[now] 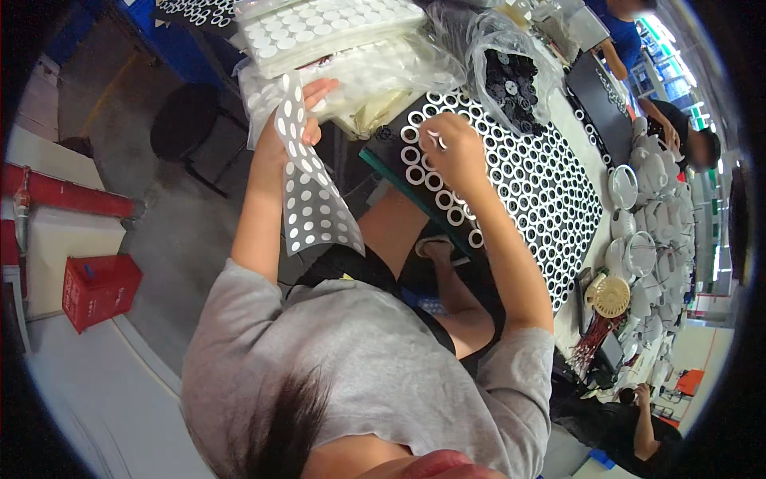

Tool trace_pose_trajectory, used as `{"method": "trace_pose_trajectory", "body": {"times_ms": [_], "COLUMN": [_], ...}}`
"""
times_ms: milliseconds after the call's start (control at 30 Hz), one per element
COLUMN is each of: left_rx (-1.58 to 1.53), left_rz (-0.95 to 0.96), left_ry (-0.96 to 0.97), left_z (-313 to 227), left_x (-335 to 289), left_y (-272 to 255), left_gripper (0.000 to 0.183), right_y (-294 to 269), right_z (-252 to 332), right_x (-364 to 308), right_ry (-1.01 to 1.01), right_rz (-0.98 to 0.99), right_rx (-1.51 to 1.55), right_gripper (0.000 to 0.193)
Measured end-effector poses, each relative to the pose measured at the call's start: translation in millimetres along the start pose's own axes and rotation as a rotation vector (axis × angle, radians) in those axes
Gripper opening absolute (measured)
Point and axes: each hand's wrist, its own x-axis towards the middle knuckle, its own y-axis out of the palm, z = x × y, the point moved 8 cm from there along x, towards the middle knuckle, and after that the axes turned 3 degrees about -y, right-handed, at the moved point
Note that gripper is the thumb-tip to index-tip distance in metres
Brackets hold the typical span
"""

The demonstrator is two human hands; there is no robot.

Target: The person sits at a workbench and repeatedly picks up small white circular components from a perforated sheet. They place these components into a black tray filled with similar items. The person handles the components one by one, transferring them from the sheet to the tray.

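Note:
My left hand (pixel 273 147) grips the upper part of a limp sheet of round white stickers (pixel 311 195), its fingers showing beyond the edge. The sheet hangs and curls down toward my lap. Over the near left part of a black board, my right hand (pixel 455 148) is closed with fingers bent. A small white curved piece shows at its fingertips; I cannot tell whether it is a sticker or a ring. Many white rings (pixel 523 188) lie in close rows on the board around and beyond this hand.
Stacked sticker sheets (pixel 335 28) lie on plastic bags at the back. Beside them sits a clear bag of black round parts (pixel 511 88). White fan-like housings (pixel 650 231) crowd the right side, near a cream round grille (pixel 608 295). A black stool (pixel 187 120) stands left. Other people work at right.

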Motion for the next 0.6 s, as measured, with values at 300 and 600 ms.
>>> {"method": "trace_pose_trajectory", "body": {"times_ms": [300,600], "left_rx": [-0.028,-0.017], "left_rz": [0.037,-0.005], "left_ry": [0.058,0.055], "left_z": [-1.7,-1.1], "left_x": [-7.9,-10.8], "left_y": [6.6,6.1], "left_gripper": [0.049,0.045], "right_y": [-66.1,-71.5], "right_z": [-173.3,-184.8], "right_x": [-25.4,-30.8], "right_ry": [0.637,0.525], "right_rz": [0.233,0.075], "right_rx": [-0.767,-0.619], "right_gripper": [0.021,0.017]}}
